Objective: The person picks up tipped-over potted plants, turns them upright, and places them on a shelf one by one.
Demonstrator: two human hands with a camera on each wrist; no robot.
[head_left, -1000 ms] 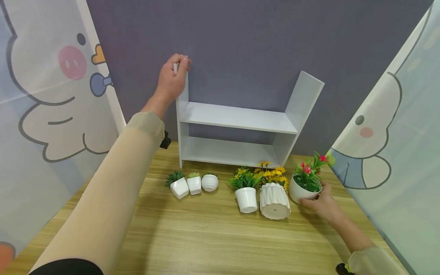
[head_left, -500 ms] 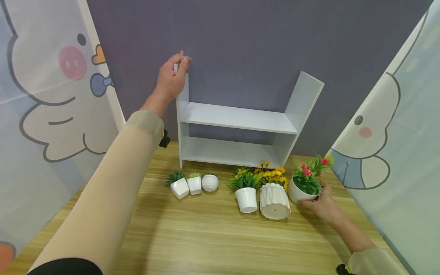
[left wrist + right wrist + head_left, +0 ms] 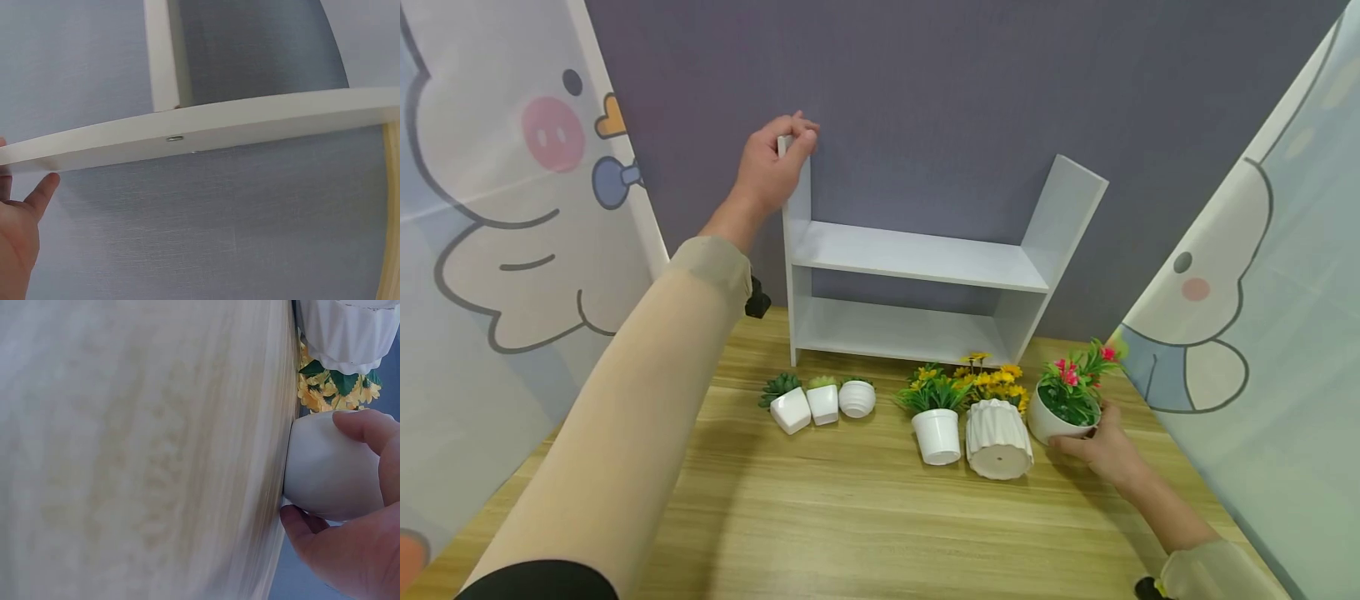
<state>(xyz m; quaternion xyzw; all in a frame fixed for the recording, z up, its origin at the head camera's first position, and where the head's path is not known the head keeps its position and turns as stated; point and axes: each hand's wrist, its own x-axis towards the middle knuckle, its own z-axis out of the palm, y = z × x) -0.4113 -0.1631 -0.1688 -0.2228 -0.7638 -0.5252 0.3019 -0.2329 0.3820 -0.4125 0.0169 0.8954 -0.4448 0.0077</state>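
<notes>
My left hand point(image 3: 772, 167) grips the top of the left side panel of a white two-tier shelf point(image 3: 917, 254). In the left wrist view its fingers lie on both sides of the panel point(image 3: 219, 128). Over on the right, my right hand point(image 3: 1108, 450) holds a round white flowerpot point(image 3: 1051, 422) with pink flowers point(image 3: 1067, 372), which sits on the table. Thumb and fingers reach round the pot point(image 3: 331, 469) in the right wrist view. Just left of it lies a fluted white pot point(image 3: 998, 437) of yellow flowers, its base turned toward me.
A smooth white pot point(image 3: 937, 437) with yellow-flowered greenery lies beside the fluted one. Three small succulent pots point(image 3: 822, 404) lie tipped in front of the shelf's left end. Behind the wooden table point(image 3: 850, 525) rises a grey wall point(image 3: 925, 100); printed cartoon panels point(image 3: 1285, 275) flank it.
The pink-flowered pot has shifted very slightly left and its flowers have tilted a little. A finger of my left hand has lifted slightly above the panel's top.
</notes>
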